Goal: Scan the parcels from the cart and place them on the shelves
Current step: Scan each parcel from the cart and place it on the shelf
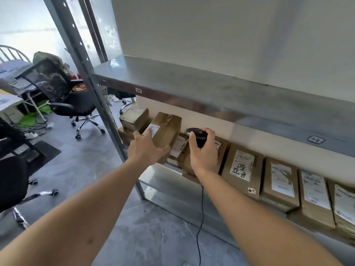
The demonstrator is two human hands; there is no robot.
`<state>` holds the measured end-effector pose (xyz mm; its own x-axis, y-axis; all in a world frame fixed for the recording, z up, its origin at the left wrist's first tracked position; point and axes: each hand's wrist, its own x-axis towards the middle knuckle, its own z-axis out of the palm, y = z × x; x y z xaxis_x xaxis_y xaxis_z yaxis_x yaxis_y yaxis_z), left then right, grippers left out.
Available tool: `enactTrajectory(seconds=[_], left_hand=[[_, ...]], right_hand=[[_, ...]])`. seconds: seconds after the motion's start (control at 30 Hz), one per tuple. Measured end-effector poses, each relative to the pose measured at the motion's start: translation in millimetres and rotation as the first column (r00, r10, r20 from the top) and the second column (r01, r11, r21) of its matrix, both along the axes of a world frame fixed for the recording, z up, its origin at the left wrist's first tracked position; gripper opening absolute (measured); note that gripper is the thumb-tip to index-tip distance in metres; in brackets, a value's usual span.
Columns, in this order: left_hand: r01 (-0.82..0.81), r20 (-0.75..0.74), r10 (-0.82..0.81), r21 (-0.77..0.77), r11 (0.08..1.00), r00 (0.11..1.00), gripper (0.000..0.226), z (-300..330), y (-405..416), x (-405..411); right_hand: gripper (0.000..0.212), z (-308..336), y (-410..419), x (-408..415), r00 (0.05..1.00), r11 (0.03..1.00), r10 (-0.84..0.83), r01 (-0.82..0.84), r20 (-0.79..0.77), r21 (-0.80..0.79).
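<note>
My left hand [147, 149] grips a brown cardboard parcel [166, 131] with a white label, held tilted just under the upper metal shelf [221, 93]. Beside it, my right hand [204, 150] is closed around a black corded barcode scanner [197, 136], its cable hanging down toward the floor. Both hands are in front of the lower shelf [165, 181], where several labelled brown parcels [243, 167] stand in a row to the right. More parcels [134, 116] are stacked at the shelf's left end, behind the held one. The cart is out of view.
A grey perforated shelf upright [90, 81] runs down just left of my left hand. Black office chairs [63, 96] on castors, a desk with papers [11, 100] and floor cables stand to the left. A grey floor [153, 227] lies below.
</note>
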<state>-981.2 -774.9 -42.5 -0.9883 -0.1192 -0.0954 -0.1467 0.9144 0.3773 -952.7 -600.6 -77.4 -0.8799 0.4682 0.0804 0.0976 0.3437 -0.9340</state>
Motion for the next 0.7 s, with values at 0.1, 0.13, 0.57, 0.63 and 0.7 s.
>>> enactTrajectory(seconds=[0.1,0.13,0.57,0.63,0.7], left_hand=[[0.003,0.014,-0.003,-0.001,1.000,1.000,0.106,-5.6,-10.5,-26.2],[0.008,0.013,-0.008,0.000,1.000,1.000,0.106,-7.8,-14.4,-36.0],[0.225,0.069,-0.220,-0.077,0.971,0.973,0.105,-43.6,-62.2,-133.7],[0.281,0.080,-0.273,-0.124,0.952,0.959,0.110,-46.4,-67.7,-137.2],[0.328,0.079,-0.319,-0.151,0.933,0.944,0.116,-48.0,-71.2,-142.9]], right_hand=[[0.048,-8.0,-12.7,-20.1,1.000,1.000,-0.005,0.005,0.027,-0.003],[0.048,-9.2,-17.6,-27.2,0.999,1.000,-0.012,0.012,0.033,0.005],[0.047,-23.3,-92.7,-76.7,0.946,0.950,-0.308,0.301,0.096,0.083],[0.047,-22.2,-103.1,-77.9,0.933,0.936,-0.349,0.343,0.085,0.081],[0.046,-19.2,-111.3,-77.6,0.921,0.924,-0.380,0.374,0.084,0.081]])
